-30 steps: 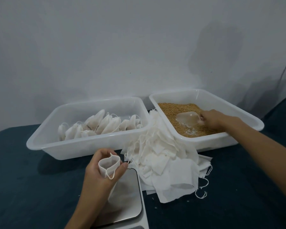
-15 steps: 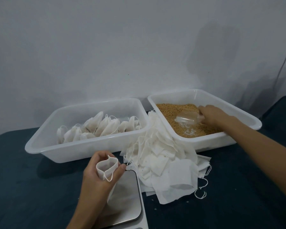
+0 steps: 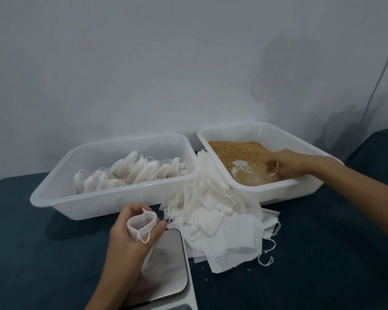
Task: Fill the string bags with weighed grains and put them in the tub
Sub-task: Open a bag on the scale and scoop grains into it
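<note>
Left hand (image 3: 130, 233) grip pinches 1 small white mesh string bag (image 3: 141, 224) open at its limp, light rim; right hand (image 3: 285, 164) grip, in loose tan grains (image 3: 233, 151), unclear.

- No text, label, brand, number or sign can be read anywhere in the head view.
- The flat steel-topped scale (image 3: 166, 269) shows no legible display; its lower edge is cut off.
</note>
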Motion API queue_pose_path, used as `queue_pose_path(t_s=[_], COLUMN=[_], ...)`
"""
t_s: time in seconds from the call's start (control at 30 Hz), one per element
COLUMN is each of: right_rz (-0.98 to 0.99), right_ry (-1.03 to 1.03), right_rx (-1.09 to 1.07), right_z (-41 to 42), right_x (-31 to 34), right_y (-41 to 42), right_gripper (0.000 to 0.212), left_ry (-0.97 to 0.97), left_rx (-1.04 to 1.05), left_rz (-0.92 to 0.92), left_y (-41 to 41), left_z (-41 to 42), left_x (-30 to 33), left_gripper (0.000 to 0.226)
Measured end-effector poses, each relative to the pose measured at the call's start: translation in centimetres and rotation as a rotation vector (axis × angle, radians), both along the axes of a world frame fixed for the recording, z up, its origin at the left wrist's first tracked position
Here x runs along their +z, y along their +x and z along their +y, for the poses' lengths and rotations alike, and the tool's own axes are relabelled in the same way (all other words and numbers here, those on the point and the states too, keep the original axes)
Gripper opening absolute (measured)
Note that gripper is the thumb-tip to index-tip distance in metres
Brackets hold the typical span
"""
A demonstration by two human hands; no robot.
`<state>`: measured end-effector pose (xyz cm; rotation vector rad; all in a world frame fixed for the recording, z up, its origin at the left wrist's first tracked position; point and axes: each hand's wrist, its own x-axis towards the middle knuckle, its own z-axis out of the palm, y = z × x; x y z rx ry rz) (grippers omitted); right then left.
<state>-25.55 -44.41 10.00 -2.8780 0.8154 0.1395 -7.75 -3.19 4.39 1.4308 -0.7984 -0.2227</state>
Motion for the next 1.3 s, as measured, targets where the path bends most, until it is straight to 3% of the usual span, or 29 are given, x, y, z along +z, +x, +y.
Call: queue_pose_path(t_s=[0.3, 0.47, 0.7, 0.97, 1.1, 1.3], right_rz=[-0.243, -0.375, -0.434, -0.458, -0.408, -0.387], right_ry=[0.092, 0.112, 0.237, 0.033, -0.092, -0.274], right_rx=[-0.134, -0.026, 0.257, 0.467, 0.528, 0.623], right_z=[-0.2, 2.9, 12.5, 18.2, 19.0, 20.3], right_x=[0.3, 2.3, 5.5, 8.2, 9.6, 11.1], right_y=[-2.4, -1.7, 1.3, 3.8, 4.5, 5.1], right_gripper=[0.023, 0.018, 0.027, 0.034, 0.034, 0.037], left_ry=[0.013, -0.005, 0.105, 0.178, 0.151, 0.129], left_rx=[-0.058, -0.067, -0.098, -0.076, -0.074, -0.088], left_rz=[0.011, 0.045, 0.033, 0.052, 0.095, 0.111], left_y=[0.2, -0.2, -0.5, -0.7, -1.0, -1.2], left_z=[0.1, 0.1, 0.2, 0.2, 0.0, 0.1], left_x=[-0.3, 0.1, 0.1, -0.2, -0.3, -0.1], left_gripper=[0.035, 0.040, 0.028, 0.044, 0.029, 0.030])
